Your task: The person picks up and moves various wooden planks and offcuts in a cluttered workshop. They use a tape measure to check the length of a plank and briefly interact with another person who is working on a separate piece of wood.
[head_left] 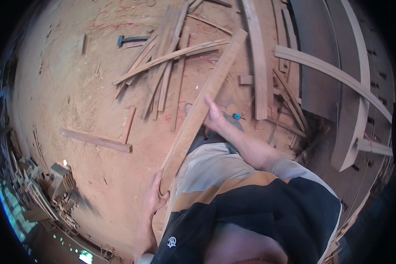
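Observation:
A long wooden plank (193, 119) slants across in front of my body, its far end up among the loose timber and its near end low by my left side. Near that lower end, my left hand (154, 193) grips it, with the thumb showing on the right edge. Farther up, my right hand (212, 115) holds the plank's right edge; most of its fingers are hidden behind the wood. My legs partly show beneath the plank.
Loose wooden strips (167, 66) lie crossed on the dusty ground ahead, with a hammer (132, 41) beside them. Two joined wood pieces (99, 140) lie left. Long beams (257, 66) and a dark bench-like structure (317, 61) stand right. A blue round object (237, 116) sits near my right forearm.

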{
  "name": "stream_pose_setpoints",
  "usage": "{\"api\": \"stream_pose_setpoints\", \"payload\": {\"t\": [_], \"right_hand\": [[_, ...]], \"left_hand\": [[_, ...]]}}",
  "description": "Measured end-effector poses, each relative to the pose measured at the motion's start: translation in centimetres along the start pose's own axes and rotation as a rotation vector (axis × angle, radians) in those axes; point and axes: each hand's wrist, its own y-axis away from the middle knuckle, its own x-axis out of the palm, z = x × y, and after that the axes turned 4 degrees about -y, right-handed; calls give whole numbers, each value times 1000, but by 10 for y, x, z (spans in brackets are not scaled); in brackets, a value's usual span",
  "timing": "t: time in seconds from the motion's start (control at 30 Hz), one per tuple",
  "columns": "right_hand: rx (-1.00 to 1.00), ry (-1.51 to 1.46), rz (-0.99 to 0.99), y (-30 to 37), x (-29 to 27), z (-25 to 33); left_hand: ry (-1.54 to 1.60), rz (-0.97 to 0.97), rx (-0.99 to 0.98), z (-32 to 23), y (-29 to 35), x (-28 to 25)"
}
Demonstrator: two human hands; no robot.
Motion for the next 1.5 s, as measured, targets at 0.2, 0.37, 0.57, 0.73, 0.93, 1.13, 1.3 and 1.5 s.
{"api": "stream_pose_setpoints", "payload": {"t": [0.2,0.37,0.57,0.73,0.93,1.13,1.3,1.5], "right_hand": [[-148,40,-102,-55,12,29],[-158,124,-174,-146,-33,42],[-136,230,-262,-284,-95,45],[-90,242,-291,-335,-134,58],[-14,241,-252,-350,-143,78],[19,272,-230,-356,-128,76],[18,330,-319,-359,-123,69],[53,293,-259,-357,-131,69]], "left_hand": [[80,194,8,22,-69,-17],[159,191,-51,112,-235,1],[-325,-238,-82,203,-599,24],[-620,-439,212,218,-834,9],[-575,-199,-13,241,-869,36],[-549,-413,-97,273,-788,95],[-312,-476,-342,291,-792,142],[-153,-321,-331,308,-800,120]]}}
